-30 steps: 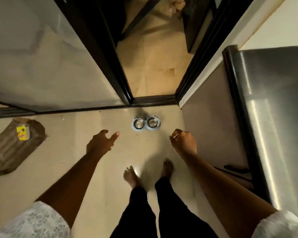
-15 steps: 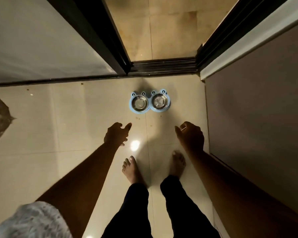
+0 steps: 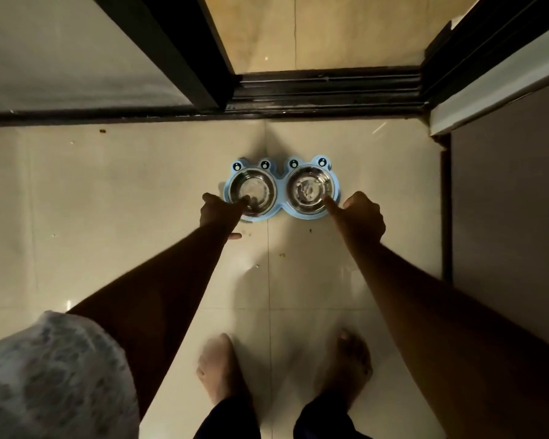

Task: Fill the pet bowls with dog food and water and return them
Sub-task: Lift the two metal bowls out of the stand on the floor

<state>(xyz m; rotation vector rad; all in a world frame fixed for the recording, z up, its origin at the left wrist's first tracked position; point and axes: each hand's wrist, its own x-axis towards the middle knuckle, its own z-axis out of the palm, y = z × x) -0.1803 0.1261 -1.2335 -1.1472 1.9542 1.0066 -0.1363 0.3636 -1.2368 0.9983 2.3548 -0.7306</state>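
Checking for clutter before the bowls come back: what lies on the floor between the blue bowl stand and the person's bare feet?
In the head view, only a few small crumbs dot the pale floor tiles between the blue bowl stand and the feet.

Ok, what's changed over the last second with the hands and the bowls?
Both hands have come forward and down to the blue bowl stand: the left hand now reaches the left steel bowl, the right hand the rim of the right steel bowl. Whether either has closed a grip is unclear. The stand sits unmoved on the floor by the door track.
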